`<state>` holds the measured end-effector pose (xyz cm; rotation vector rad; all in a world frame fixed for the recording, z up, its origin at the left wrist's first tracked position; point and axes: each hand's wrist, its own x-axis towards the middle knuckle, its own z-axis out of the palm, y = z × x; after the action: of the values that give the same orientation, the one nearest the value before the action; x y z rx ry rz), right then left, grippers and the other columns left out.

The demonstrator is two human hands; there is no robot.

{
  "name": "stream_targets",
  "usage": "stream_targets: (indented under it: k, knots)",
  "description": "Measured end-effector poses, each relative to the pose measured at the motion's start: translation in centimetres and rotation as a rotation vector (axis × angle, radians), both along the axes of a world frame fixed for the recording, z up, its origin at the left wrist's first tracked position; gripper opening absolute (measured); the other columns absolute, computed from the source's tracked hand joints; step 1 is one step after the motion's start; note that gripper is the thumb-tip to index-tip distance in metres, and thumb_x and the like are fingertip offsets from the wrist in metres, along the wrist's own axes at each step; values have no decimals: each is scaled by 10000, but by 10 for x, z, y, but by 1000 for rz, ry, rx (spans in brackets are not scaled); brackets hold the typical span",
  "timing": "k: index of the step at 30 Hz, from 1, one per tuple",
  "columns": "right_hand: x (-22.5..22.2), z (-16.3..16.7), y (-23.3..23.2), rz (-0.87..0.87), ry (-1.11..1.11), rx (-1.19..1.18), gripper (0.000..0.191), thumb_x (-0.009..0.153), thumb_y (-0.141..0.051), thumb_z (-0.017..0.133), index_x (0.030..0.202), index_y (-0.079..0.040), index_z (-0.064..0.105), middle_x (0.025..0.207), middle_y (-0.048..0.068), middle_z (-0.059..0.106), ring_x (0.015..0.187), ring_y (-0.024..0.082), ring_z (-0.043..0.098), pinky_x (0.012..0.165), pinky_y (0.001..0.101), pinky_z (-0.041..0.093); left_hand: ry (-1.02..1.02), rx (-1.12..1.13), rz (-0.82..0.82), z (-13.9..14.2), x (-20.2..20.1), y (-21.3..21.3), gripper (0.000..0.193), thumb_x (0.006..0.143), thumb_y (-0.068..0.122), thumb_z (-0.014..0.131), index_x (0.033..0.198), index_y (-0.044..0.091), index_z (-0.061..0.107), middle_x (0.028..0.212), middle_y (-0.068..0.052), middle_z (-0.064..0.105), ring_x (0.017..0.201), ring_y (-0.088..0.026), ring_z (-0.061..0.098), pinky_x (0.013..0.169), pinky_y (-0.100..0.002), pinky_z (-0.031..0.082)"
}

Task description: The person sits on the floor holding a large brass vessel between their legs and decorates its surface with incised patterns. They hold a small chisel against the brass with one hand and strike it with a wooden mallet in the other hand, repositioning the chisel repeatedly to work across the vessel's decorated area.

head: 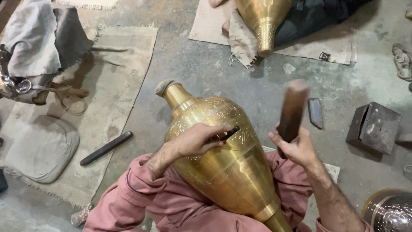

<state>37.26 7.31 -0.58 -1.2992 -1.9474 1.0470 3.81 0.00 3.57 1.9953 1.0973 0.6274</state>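
1. Brass vase (223, 159) lies tilted across the person's lap, its neck pointing up-left and its foot toward the lower right (the shoulder bears fine engraved patterns).
2. The left hand (198, 140) rests on the vase's shoulder, fingers pinched together around a thin dark chisel (228, 133) whose tip touches the metal.
3. The right hand (297, 149) is raised just beside the vase, fingers wrapped tight around a dark wooden mallet (292, 112), which is blurred.
4. A long dark bar (106, 148) lies on the burlap mat (124, 64) to the left, well apart from the hands.
5. A second brass vase (262, 21) lies on cloth at the top, and a dark metal block (374, 127) sits on the concrete floor at the right.
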Motion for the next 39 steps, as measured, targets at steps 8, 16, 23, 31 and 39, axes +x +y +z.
stream_targets:
  k: [8, 16, 23, 31, 39]
  knots:
    - [-3, 15, 24, 222, -65, 74, 447, 853, -225, 786, 1216, -24, 620, 839, 45, 705, 734, 140, 683, 638, 359, 586, -60, -66, 103, 4, 3, -10, 427, 968, 95, 678, 1375, 100, 551, 1046, -94, 795, 995, -243, 791, 846, -365, 626]
    - [-5, 20, 34, 244, -339, 403, 290, 834, -187, 799, 1086, -82, 701, 840, 39, 724, 784, 179, 690, 790, 435, 547, -54, -5, 219, 7, 7, -23, 432, 936, 115, 730, 1341, 81, 585, 1044, -150, 767, 983, -286, 774, 817, -377, 609]
    - [-12, 40, 43, 268, -213, 113, 408, 844, -210, 795, 1172, -25, 639, 823, 94, 710, 725, 182, 692, 637, 348, 561, -55, 20, 282, 3, 11, -29, 449, 927, 122, 735, 1349, 77, 587, 1019, -165, 749, 945, -315, 764, 792, -391, 595]
    - [-15, 43, 46, 314, -364, 395, 301, 806, -163, 811, 1076, -102, 693, 878, 83, 743, 829, 234, 707, 802, 452, 551, -147, 16, 356, -4, 16, -35, 519, 922, 63, 732, 1410, 95, 560, 1015, -147, 763, 907, -238, 786, 794, -371, 606]
    - [-24, 58, 55, 431, -425, 459, 356, 741, -122, 801, 1086, -116, 713, 797, 38, 743, 773, 193, 699, 722, 424, 514, -124, 5, 380, -10, 17, -38, 520, 925, 59, 733, 1412, 100, 557, 1018, -118, 774, 906, -218, 785, 800, -340, 617]
